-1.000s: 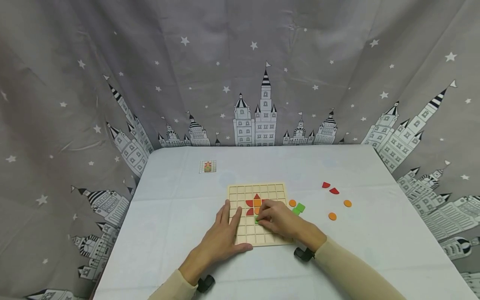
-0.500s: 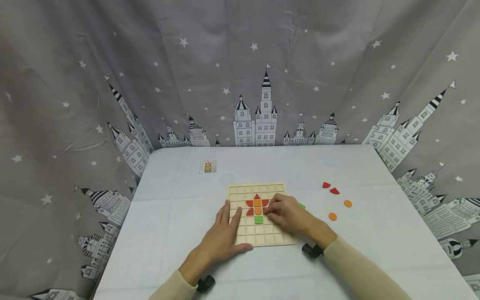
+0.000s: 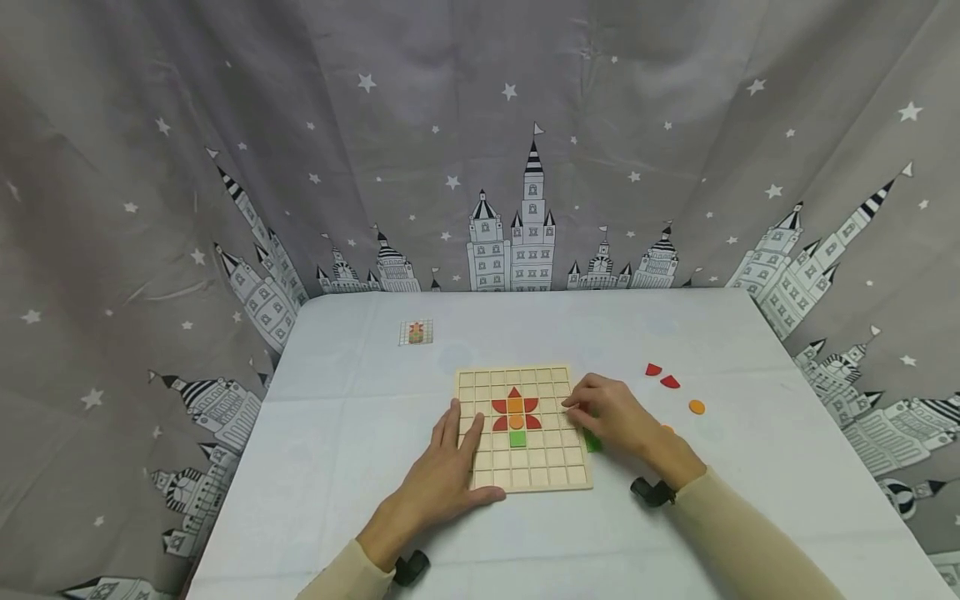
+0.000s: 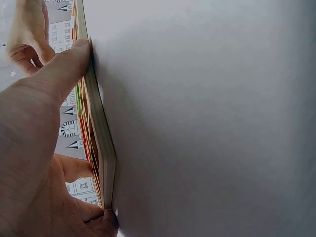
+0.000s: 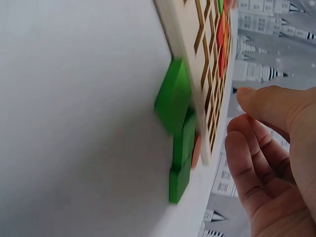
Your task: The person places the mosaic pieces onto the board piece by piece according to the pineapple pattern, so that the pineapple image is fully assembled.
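Observation:
A pale wooden grid board [image 3: 551, 479] carries a figure of flat pieces: a red triangle [image 3: 514, 392], several red quarter-rounds, an orange square [image 3: 515, 406], an orange disc [image 3: 516, 422] and a green square [image 3: 517, 438]. My left hand [image 3: 438, 479] rests at the board's left side, fingers spread on the edge and thumb along the front edge. My right hand [image 3: 618, 418] hovers by the right edge with fingers loosely bent, nothing between them. Under it lie green pieces [image 5: 173, 98] against the board, with an orange piece [image 5: 196, 150] partly hidden behind them.
To the right on the white-covered table [image 3: 750, 500] lie two red quarter-rounds [image 3: 670, 382] and an orange disc [image 3: 697, 407]; another is mostly hidden by the right hand. A small pattern card [image 3: 416, 332] lies at the back left. A grey castle-print curtain [image 3: 375, 167] stands behind.
My right hand has moved right, from the green square past the lower right red piece to beyond the board's edge. Both pieces now show uncovered in the grid. The left hand stays put.

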Tool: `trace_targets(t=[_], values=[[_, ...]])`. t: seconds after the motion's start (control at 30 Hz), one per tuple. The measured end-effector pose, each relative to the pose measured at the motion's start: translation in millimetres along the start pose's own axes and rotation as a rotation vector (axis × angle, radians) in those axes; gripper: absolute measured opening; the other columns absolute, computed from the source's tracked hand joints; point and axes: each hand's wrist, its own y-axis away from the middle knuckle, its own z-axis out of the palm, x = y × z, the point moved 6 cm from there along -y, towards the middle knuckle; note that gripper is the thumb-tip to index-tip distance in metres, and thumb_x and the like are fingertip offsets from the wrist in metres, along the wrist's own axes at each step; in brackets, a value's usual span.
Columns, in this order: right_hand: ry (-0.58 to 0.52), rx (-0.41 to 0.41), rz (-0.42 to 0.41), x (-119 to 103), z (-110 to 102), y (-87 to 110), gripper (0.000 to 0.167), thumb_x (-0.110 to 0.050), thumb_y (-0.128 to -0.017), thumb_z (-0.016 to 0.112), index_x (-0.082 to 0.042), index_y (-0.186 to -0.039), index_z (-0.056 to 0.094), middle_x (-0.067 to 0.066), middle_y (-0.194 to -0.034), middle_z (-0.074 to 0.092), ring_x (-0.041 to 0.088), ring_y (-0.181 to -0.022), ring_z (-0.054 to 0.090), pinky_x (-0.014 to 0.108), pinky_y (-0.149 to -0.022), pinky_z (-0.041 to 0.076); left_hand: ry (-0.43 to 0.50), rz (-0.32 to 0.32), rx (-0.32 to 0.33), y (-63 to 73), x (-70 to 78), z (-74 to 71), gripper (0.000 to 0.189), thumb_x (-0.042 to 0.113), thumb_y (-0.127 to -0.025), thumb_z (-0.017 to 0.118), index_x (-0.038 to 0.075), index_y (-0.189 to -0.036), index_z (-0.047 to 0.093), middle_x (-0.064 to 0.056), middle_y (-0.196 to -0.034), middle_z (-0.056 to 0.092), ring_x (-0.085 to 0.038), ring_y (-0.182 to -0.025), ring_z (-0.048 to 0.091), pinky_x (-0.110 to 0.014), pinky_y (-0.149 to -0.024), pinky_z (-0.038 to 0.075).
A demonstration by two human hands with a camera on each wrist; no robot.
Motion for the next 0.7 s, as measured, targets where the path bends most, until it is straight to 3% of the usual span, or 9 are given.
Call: trace_targets(t=[0.3, 0.7], values=[[0.021, 0.036, 0.117, 27, -19, 10.6, 0.015, -0.006, -0.097, 0.096, -0.007, -0.111, 0.092, 0.001, -0.105, 0.079, 0.012, -0.089, 0.071, 0.026, -0.078, 0.064, -0.005, 0.009, 0.007, 0.1, 1.6, -1.3, 0.127, 0.074, -0.092, 0.09, 0.005, -0.183, 0.035, -0.037, -0.192, 0.011, -0.056, -0.177, 0.026, -0.062, -0.111, 0.065], [0.123, 0.162, 0.14, 62, -54, 32.2, 0.017, 0.005, -0.095, 0.091, -0.005, -0.109, 0.091, 0.009, -0.104, 0.081, 0.025, -0.089, 0.078, 0.036, -0.077, 0.064, -0.011, 0.012, 0.008, -1.3, 0.4, 0.8, 0.126, 0.073, -0.092, 0.091, 0.005, -0.183, 0.035, -0.037, -0.192, 0.012, -0.057, -0.177, 0.025, -0.062, -0.112, 0.065]])
